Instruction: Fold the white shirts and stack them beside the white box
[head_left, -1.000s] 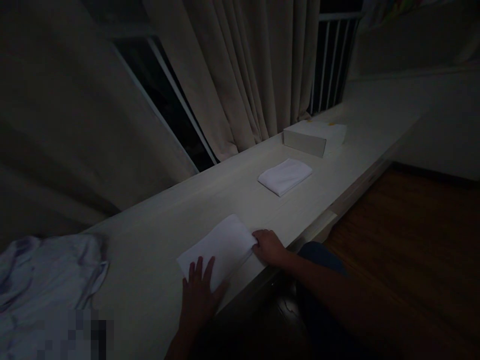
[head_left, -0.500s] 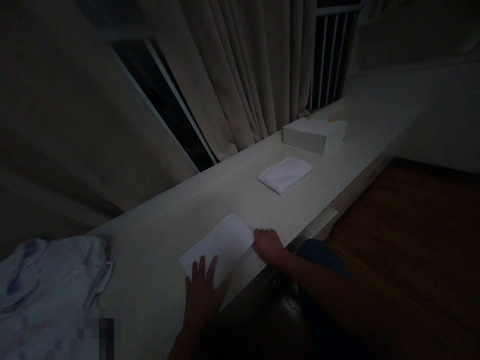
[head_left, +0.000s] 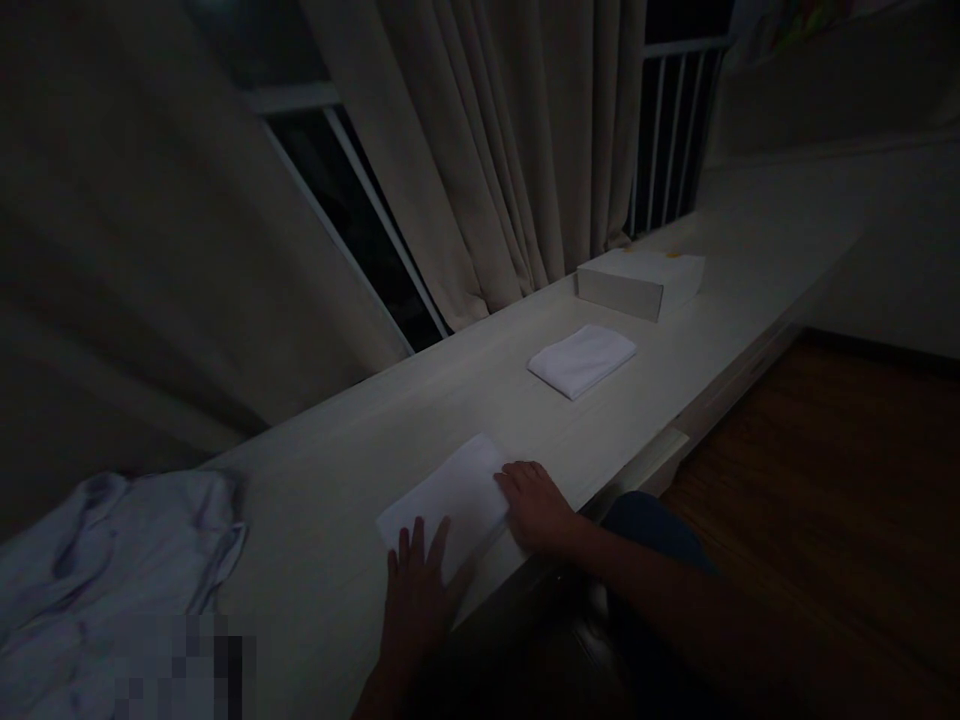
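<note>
A folded white cloth (head_left: pixel 450 495) lies flat on the pale wooden ledge (head_left: pixel 322 500) in front of me. My left hand (head_left: pixel 418 590) rests on its near left part with the fingers spread. At the right end of the cloth, my right hand (head_left: pixel 536 508) lies over the edge, fingers stretched out on top; its thumb is hidden. A second folded white cloth (head_left: pixel 583 360) lies farther along the ledge, apart from both hands.
Beyond the second cloth stands a white box (head_left: pixel 637 285). Crumpled light clothing (head_left: pixel 150 540) is heaped at the left. Beige curtains (head_left: pixel 517 150) hang along the back edge. A drawer (head_left: pixel 660 462) sticks out below the front edge, near my knee (head_left: pixel 656 530).
My right hand's fingers have gone from curled at the cloth's right edge to stretched over it. My left hand stays spread on the cloth. The whole view has shifted slightly.
</note>
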